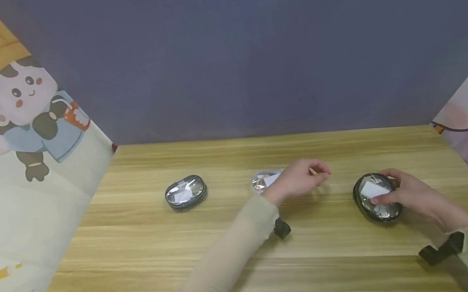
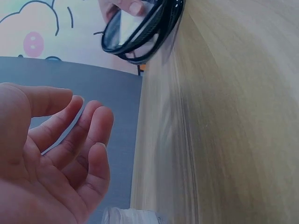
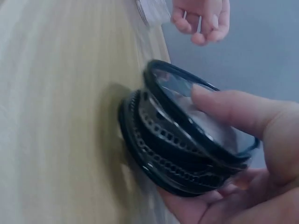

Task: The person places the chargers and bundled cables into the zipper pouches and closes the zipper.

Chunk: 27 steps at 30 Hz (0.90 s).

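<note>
My right hand (image 1: 424, 199) holds a small oval clear pouch with black trim (image 1: 382, 212), thumb on its see-through top and fingers underneath. A white card shows inside it. In the right wrist view the pouch (image 3: 187, 154) is tilted, close over the tabletop, its zip teeth running around the side. My left hand (image 1: 299, 178) hovers empty over the table, fingers loosely bent, as its wrist view also shows. Behind the left wrist lies a clear pouch with pale trim (image 1: 263, 180), partly hidden by that hand. Farther left sits another black-trimmed clear pouch (image 1: 186, 193).
The wood-grain table (image 1: 133, 266) carries the pouches. A dark blue-grey panel (image 1: 255, 49) rises along its back edge. Cartoon-printed sheets hang at the left (image 1: 31, 211) and right sides. Black camera mounts (image 1: 282, 229) sit on both wrists.
</note>
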Each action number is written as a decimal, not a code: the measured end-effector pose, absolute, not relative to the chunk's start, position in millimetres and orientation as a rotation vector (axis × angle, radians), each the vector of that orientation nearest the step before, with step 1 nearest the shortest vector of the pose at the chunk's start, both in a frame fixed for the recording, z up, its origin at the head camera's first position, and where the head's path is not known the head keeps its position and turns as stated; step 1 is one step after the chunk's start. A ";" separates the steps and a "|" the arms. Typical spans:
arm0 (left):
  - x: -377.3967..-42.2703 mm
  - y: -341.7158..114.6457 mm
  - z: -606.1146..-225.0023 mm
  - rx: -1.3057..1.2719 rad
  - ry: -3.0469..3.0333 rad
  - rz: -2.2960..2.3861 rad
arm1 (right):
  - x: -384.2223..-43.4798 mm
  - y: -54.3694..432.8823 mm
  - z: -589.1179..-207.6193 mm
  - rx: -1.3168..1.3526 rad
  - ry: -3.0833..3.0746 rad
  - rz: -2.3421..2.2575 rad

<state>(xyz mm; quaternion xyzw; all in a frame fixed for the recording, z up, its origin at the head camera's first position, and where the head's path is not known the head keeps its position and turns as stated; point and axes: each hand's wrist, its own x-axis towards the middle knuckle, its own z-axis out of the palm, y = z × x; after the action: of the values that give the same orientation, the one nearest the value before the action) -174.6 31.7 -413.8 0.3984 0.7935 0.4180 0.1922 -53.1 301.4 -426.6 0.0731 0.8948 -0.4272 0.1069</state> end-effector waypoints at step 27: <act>-172.9 30.0 -419.2 1.135 2.143 1.215 | -44.8 270.0 -408.7 0.447 1.595 -2.593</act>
<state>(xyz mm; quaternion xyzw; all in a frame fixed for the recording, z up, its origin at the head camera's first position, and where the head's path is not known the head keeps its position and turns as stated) -172.9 30.0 -419.2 0.4087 0.7721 0.4376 0.2129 -44.8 270.0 -408.7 0.1452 0.5181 -0.8423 0.0324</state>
